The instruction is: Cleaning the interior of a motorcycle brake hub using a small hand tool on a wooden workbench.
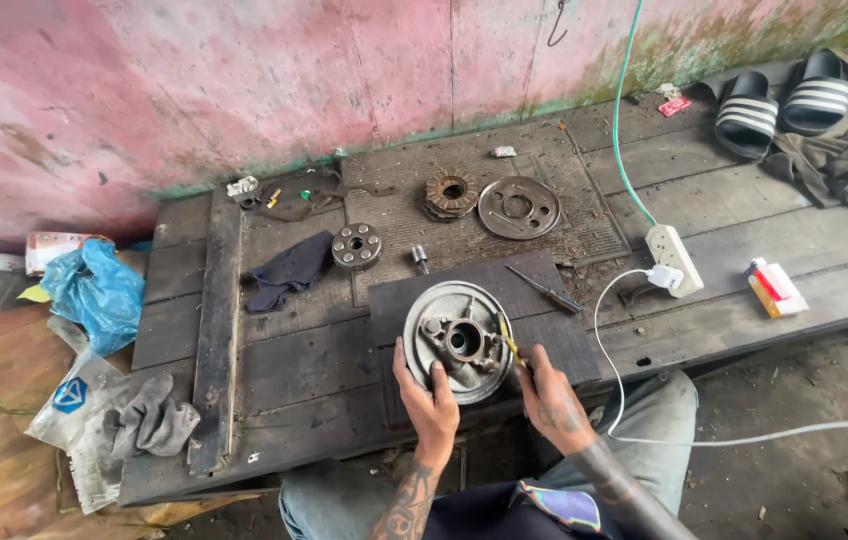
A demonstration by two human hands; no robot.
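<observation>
A round metal drum housing (459, 338) with a central hub lies on a dark mat (524, 285) at the near edge of a wooden platform. My left hand (429, 400) grips the housing's near rim. A thin tool with a yellow handle (512, 345) is held in my right hand (552, 398), and its tip reaches into the housing's right side.
Farther back lie a ring-shaped part stack (451, 193), a flat metal disc (518, 207), a small round hub with holes (357, 245), a dark rag (289, 268) and a screwdriver (544, 288). A white power strip (674, 255), small box (774, 287), sandals (782, 105) and blue bag (94, 290) sit around.
</observation>
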